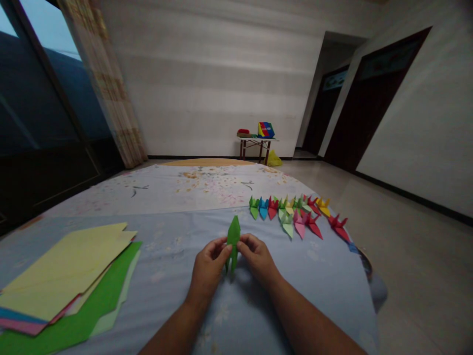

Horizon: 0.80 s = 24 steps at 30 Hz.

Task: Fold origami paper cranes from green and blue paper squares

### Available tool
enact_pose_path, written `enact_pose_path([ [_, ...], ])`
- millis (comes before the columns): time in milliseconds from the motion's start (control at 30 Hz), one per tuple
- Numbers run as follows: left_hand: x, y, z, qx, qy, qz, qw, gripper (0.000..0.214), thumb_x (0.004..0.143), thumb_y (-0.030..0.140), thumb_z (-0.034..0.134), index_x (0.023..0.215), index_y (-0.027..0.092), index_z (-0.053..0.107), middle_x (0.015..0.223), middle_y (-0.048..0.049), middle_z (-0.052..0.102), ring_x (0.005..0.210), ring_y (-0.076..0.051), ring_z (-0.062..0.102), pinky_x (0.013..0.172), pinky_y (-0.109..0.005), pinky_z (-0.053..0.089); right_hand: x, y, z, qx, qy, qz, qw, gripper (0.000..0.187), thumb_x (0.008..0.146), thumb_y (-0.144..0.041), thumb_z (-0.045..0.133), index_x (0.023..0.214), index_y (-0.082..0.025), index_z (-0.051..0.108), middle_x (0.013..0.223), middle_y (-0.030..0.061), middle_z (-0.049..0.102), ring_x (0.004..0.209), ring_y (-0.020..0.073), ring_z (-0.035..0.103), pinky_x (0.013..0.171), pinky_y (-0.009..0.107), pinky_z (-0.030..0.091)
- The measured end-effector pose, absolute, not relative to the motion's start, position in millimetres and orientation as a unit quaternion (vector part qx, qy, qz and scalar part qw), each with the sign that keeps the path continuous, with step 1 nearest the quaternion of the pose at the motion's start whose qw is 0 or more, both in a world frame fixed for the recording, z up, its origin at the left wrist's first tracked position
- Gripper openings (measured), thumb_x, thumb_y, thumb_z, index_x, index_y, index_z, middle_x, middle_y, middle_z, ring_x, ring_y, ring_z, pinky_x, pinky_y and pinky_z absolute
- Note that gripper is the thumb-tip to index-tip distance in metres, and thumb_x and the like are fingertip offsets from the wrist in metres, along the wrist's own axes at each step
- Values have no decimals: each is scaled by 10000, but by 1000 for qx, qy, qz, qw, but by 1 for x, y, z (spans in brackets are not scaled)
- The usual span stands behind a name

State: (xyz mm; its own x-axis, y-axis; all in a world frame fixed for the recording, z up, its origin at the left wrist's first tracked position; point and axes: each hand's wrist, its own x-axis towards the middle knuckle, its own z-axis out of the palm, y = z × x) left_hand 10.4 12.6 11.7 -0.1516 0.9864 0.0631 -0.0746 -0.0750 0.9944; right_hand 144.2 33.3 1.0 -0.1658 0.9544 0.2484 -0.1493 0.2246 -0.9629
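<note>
Bare forearms point(306, 315) lead to left hand point(210, 264), right hand point(259, 259), pinching green piece point(233, 232), seemingly part-folded; rightward, paper birds point(299, 225), apparently finished; leftward, sheets point(70, 268) stacked flat.

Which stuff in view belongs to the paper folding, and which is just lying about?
Likely in the job:
- green folded paper, pinched by left hand and right hand
- coloured paper sheets
- folded paper cranes

Likely just about:
- multicoloured box
- yellow bag
- curtain
</note>
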Motion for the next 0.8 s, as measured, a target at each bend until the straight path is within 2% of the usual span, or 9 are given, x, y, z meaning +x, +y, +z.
enact_pose_path([
  [100, 10, 12, 14, 467, 493, 559, 476, 300, 637, 334, 708, 857, 131, 682, 808, -61, 719, 810, -216, 661, 779, -305, 497, 146, 35, 1, -355, -557, 519, 543, 249, 740, -403, 630, 810, -164, 638, 739, 20, 658, 722, 160, 594, 708, 280, 458],
  [233, 10, 12, 13, 460, 497, 562, 474, 312, 609, 347, 726, 837, 137, 691, 797, -69, 727, 789, -229, 667, 766, -323, 507, 147, 37, 1, -356, -557, 522, 539, 273, 708, -415, 660, 799, -158, 664, 746, 34, 670, 743, 179, 607, 729, 306, 466],
  [533, 8, 13, 12, 455, 510, 546, 484, 333, 611, 361, 727, 837, 121, 685, 788, -74, 725, 740, -203, 665, 708, -291, 509, 147, 38, -1, -357, -559, 530, 529, 280, 698, -409, 666, 819, -156, 678, 778, 45, 682, 764, 192, 623, 756, 332, 468],
  [700, 8, 15, 5, 468, 511, 535, 483, 344, 625, 366, 710, 856, 115, 670, 778, -82, 716, 710, -202, 658, 682, -304, 506, 146, 41, -9, -374, -550, 535, 521, 259, 699, -372, 658, 825, -146, 659, 727, 27, 663, 717, 166, 612, 705, 300, 471],
  [800, 7, 16, 3, 483, 515, 525, 475, 330, 620, 354, 703, 842, 114, 655, 748, -72, 699, 681, -196, 651, 656, -300, 502, 146, 43, -14, -403, -550, 519, 515, 288, 699, -316, 643, 926, -140, 620, 636, -21, 599, 597, 117, 559, 600, 250, 441],
])
